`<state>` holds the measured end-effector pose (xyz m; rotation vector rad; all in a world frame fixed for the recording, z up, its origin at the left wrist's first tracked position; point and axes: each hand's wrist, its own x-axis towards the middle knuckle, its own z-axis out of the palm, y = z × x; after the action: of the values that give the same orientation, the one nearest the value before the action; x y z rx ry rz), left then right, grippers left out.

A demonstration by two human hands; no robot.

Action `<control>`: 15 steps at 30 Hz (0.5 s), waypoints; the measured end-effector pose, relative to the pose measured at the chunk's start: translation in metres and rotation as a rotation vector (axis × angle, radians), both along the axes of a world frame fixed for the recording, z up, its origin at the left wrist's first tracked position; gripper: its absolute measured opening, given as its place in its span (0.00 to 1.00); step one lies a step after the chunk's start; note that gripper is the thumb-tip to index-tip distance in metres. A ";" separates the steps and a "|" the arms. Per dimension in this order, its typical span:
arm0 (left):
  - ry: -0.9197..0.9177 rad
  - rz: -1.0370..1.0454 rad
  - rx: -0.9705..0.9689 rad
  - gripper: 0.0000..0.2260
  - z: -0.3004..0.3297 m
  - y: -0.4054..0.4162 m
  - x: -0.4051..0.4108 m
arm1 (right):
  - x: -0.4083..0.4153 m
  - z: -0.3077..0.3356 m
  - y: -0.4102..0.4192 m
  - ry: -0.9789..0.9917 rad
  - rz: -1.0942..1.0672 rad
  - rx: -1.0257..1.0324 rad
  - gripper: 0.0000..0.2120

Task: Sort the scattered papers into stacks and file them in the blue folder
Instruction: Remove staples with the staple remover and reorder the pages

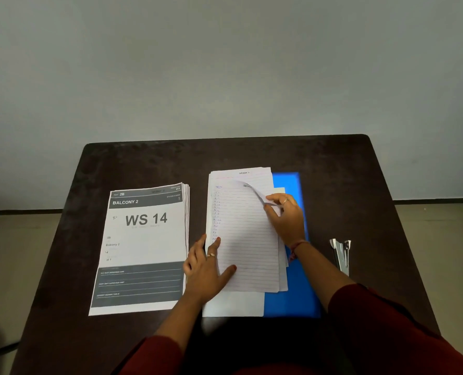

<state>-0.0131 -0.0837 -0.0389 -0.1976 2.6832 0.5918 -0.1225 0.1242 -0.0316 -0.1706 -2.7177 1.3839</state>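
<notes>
Lying on the blue folder [289, 299], the lined papers [246, 239] have their top sheet's corner curled up, pinched by the right hand [285, 217], while the left hand [206, 269] presses flat.

Dark brown table [252, 152] with rounded far corners fills lower frame. Plain pale grey wall [225, 63] across upper half. Beige floor [21, 239] at both sides; dark skirting [21, 211] along wall base.

Stapler [342, 256] beside folder's [292, 299] right edge

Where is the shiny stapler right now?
In the head view the stapler lies on the dark table at the right, just past the blue folder and beside the right hand's forearm.
</notes>
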 end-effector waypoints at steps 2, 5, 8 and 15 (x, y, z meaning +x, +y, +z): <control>0.003 0.000 0.002 0.34 0.000 0.000 0.000 | -0.001 0.008 0.002 -0.126 -0.084 -0.205 0.12; 0.006 0.004 0.006 0.35 0.000 0.000 0.001 | -0.003 0.011 0.011 -0.273 -0.151 -0.354 0.12; 0.007 0.021 0.009 0.35 0.000 0.001 0.001 | -0.003 0.017 0.021 -0.402 -0.046 -0.330 0.13; 0.017 0.208 0.178 0.38 0.014 0.010 -0.006 | 0.031 0.017 0.018 -0.509 0.019 -0.295 0.23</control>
<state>-0.0193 -0.0741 -0.0248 -0.4275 2.6260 0.8945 -0.0915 0.1419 -0.0149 -0.5941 -2.8664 1.9750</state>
